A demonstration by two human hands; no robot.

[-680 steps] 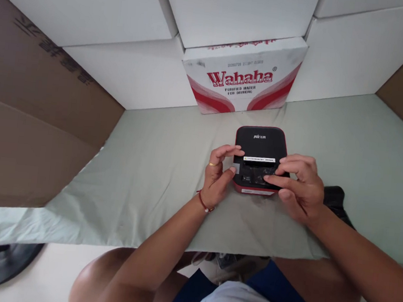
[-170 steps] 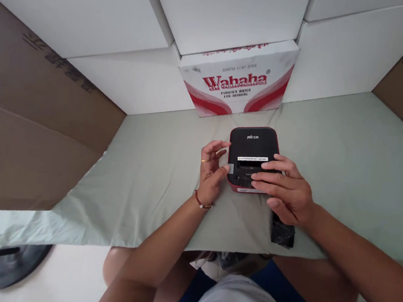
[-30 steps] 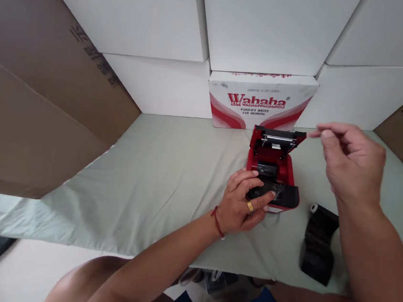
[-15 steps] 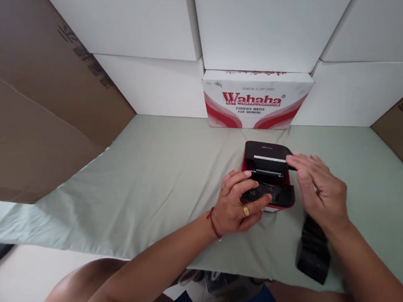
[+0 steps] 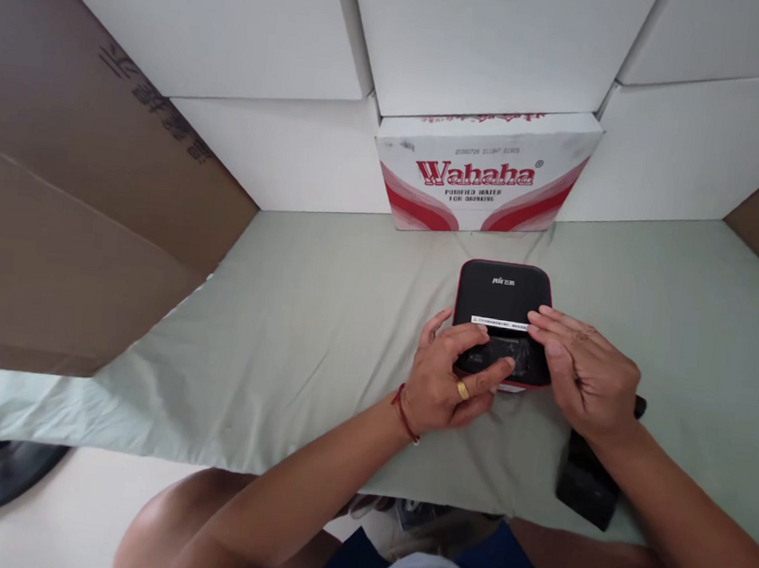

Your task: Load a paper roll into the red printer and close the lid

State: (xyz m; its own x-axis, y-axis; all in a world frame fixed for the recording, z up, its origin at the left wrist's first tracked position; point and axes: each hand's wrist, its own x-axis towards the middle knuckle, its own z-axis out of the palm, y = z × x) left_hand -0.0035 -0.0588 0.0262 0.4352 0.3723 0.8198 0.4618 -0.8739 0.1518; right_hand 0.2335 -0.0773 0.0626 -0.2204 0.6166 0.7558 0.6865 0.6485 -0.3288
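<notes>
A black label printer (image 5: 504, 297) with a red edge stands on the cloth, its lid down and a white strip sticker across the lid's front edge. My left hand (image 5: 448, 373), with a gold ring and a red cord bracelet, holds the printer at its front left. Two fingertips rest on the shiny front panel and another finger lies along the left side. My right hand (image 5: 584, 364) lies over the lid's front right corner, fingers stretched out and pressed on it. A black, boxy object (image 5: 586, 482) lies partly hidden beneath my right wrist.
Behind the printer a white and red Wahaha water carton (image 5: 478, 177) leans against stacked white boxes (image 5: 500, 44). Brown cardboard walls (image 5: 53, 223) flank the table, covered with pale green cloth (image 5: 280, 328). A round black base (image 5: 3, 479) stands on the floor at left.
The printer's lid has swung down from partly raised, hiding the inner roller. My right hand has moved down with it; my left hand keeps its place. The camera view has shifted slightly.
</notes>
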